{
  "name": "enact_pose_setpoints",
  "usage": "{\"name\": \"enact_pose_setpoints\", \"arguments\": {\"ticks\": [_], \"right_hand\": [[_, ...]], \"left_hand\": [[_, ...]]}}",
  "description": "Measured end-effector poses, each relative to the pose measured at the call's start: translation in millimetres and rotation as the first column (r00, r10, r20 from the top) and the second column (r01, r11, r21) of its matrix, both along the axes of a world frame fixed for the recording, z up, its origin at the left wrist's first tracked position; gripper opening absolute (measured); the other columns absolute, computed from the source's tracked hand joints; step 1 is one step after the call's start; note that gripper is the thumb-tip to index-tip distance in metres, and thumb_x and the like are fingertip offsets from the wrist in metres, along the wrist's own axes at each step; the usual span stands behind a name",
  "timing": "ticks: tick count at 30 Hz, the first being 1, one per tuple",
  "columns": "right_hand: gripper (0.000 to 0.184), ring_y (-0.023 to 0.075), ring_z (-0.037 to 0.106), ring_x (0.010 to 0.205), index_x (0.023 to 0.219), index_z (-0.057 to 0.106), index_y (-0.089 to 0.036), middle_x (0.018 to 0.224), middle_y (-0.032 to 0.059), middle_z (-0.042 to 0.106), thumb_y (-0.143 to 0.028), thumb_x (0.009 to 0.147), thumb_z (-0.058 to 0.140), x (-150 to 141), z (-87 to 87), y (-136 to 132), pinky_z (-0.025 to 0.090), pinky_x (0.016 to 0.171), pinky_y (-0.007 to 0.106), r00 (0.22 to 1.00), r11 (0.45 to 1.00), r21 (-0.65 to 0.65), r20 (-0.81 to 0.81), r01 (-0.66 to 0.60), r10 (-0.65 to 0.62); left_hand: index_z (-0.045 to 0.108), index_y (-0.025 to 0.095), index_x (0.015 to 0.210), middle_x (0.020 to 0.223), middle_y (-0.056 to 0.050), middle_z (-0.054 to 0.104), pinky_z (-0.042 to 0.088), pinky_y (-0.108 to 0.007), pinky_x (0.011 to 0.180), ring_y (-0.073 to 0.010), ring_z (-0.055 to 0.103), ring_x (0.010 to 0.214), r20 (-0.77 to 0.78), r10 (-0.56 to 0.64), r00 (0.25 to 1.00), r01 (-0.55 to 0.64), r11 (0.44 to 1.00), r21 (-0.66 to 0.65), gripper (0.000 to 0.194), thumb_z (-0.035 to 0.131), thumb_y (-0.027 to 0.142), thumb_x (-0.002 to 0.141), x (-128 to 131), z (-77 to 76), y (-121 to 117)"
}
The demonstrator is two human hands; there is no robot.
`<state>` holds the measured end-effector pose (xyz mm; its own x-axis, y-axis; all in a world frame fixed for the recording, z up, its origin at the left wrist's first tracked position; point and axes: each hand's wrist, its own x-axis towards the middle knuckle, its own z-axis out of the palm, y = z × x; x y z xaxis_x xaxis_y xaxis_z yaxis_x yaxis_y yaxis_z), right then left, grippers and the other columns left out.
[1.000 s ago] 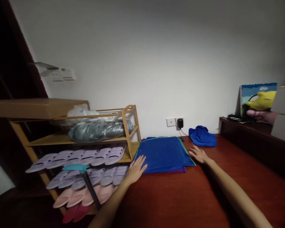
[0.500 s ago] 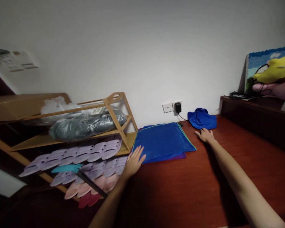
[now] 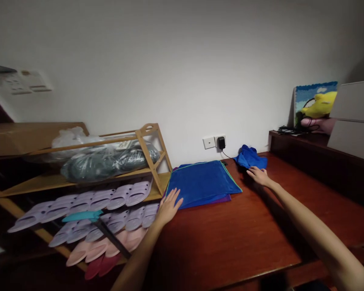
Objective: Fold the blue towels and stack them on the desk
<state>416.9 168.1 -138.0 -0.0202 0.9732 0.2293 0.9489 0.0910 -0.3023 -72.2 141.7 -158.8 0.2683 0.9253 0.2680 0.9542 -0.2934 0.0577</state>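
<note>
A stack of folded blue cloths with a purple one underneath lies on the dark red wooden table near the wall. My left hand rests flat, fingers spread, at the stack's near left corner. My right hand lies open on the table just right of the stack. Its fingertips are right beside a crumpled blue cloth near the wall.
A bamboo shoe rack on the left holds rows of lilac and pink slippers and bagged items. A wall socket with a black charger is behind the cloths. A raised ledge on the right carries a yellow plush toy and cables.
My right hand has moved from the stack's right edge toward the crumpled blue cloth at the wall. My left hand stays at the stack's corner. The view has shifted.
</note>
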Motion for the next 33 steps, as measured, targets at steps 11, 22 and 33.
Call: {"name": "enact_pose_setpoints", "arguments": {"ticks": [11,22,33], "right_hand": [[0.067,0.026,0.046,0.12,0.118,0.06,-0.023,0.134,0.0059,0.049,-0.064,0.089,0.015,-26.6,50.8,-97.6,0.032,0.104,0.039,0.925,0.966,0.073,-0.276,-0.25,0.26],[0.05,0.023,0.042,0.123,0.128,0.054,-0.023,0.133,0.0085,0.048,-0.051,0.094,0.031,-72.7,37.2,-207.8,0.026,0.109,0.043,0.782,0.844,-0.057,-0.413,-0.534,0.467],[0.033,0.0221,0.048,0.119,0.122,0.057,-0.033,0.127,0.0055,0.053,-0.041,0.092,0.045,-65.5,49.8,-277.4,0.035,0.102,0.04,0.611,0.761,-0.035,-0.619,-0.648,0.492]], "left_hand": [[0.039,0.011,0.138,0.147,-0.017,0.031,0.017,-0.054,0.107,-0.0295,0.024,0.137,-0.172,0.007,0.985,0.019,0.989,0.148,0.052,0.027,0.02,0.089,44.8,13.2,-25.7],[0.006,0.017,0.147,0.153,-0.012,0.019,0.028,-0.043,0.107,-0.0232,0.022,0.139,0.186,-0.544,0.818,0.538,0.839,0.084,0.085,0.053,0.019,0.076,177.1,18.3,-92.1],[0.054,0.019,0.118,0.147,-0.011,0.035,0.026,-0.048,0.107,-0.0224,0.024,0.138,0.198,-0.63,0.751,0.638,0.77,0.029,0.051,0.042,-0.001,0.072,204.9,-1.2,-85.7]]}}
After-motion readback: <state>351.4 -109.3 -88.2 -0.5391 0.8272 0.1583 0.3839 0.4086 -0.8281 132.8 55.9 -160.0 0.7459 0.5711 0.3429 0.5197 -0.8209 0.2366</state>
